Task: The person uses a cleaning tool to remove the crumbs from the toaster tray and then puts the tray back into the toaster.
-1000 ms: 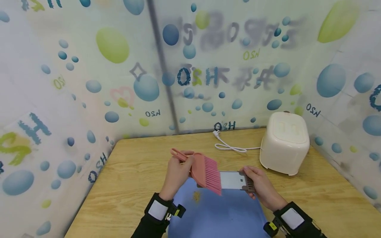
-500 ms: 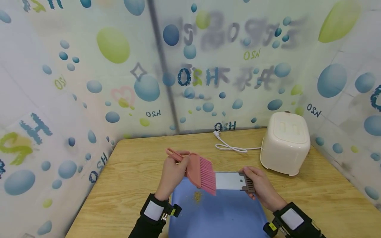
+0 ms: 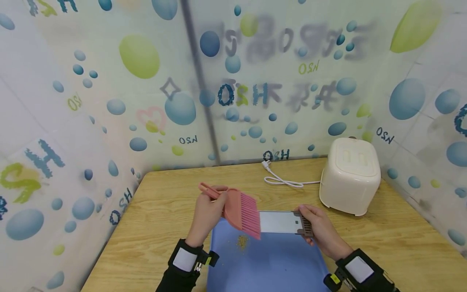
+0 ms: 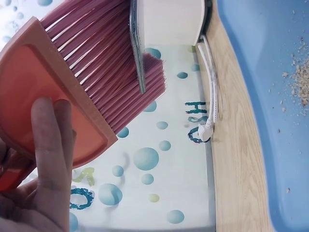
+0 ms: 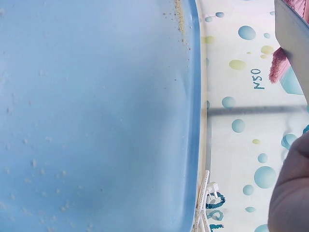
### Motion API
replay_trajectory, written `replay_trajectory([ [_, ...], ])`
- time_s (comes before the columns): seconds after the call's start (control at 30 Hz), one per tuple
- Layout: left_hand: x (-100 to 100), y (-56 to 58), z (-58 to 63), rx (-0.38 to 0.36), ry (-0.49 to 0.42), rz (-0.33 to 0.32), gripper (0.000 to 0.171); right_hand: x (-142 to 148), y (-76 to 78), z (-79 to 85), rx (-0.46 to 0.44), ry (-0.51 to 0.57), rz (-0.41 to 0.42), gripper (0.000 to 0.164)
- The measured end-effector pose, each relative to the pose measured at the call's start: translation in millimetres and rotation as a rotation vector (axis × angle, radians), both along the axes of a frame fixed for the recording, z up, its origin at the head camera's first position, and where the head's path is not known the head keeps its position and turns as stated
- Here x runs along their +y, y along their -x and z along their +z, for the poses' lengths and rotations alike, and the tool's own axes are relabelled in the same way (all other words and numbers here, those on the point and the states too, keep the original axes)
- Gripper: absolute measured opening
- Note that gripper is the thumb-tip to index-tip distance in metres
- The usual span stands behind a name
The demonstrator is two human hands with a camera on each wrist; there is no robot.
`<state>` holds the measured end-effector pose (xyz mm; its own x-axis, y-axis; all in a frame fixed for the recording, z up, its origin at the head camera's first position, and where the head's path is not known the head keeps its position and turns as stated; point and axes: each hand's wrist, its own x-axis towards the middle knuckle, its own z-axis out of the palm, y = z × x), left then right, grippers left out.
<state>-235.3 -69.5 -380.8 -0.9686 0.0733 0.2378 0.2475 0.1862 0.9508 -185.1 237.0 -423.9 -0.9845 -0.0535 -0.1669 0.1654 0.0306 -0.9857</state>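
Observation:
My left hand (image 3: 207, 209) grips a pink hand brush (image 3: 233, 210), with the thumb and fingers about its pink back. In my right hand (image 3: 321, 227) is a flat metal crumb tray (image 3: 279, 222), pinched at its brown slotted end (image 3: 305, 225). The brush's bristles (image 4: 111, 67) lie across the left end of the crumb tray, whose edge cuts in among them in the left wrist view. Both are held above a blue tray (image 3: 270, 263). A small heap of crumbs (image 3: 242, 241) lies on the blue tray below the brush.
A cream toaster (image 3: 349, 174) stands at the back right of the wooden table (image 3: 164, 211). Its white cord and plug (image 3: 288, 180) lie along the back. Patterned sheets (image 3: 255, 81) wall in the back and sides. Fine crumbs (image 5: 34, 164) are scattered over the blue tray.
My left hand has drawn the brush leftward along the crumb tray, so more of its metal shows. My right hand has stayed almost still.

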Motion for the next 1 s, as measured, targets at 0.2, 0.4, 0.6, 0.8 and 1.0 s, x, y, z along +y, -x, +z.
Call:
replay_trajectory([
  [0.2, -3.6, -0.8, -0.2, -0.008, 0.002, 0.013, 0.028, 0.4, 0.1, 0.5, 0.002, -0.001, 0.001, 0.045],
  [0.4, -7.8, 0.2, -1.3, 0.01, 0.035, 0.045, 0.028, 0.3, -0.3, 1.1, 0.004, 0.0, -0.006, 0.045],
  [0.6, -11.8, 0.5, 0.5, 0.035, 0.055, 0.068, 0.027, 0.5, -0.6, 0.7, -0.005, -0.01, -0.015, 0.045],
  [0.8, -12.2, -2.3, 2.8, 0.083, 0.068, 0.118, 0.023, 1.2, -1.1, 1.2, -0.002, -0.006, -0.007, 0.045],
  [1.0, -13.1, -2.0, 0.8, 0.138, 0.047, 0.138, 0.021, 2.8, -1.4, 0.7, 0.004, 0.0, -0.01, 0.045],
])
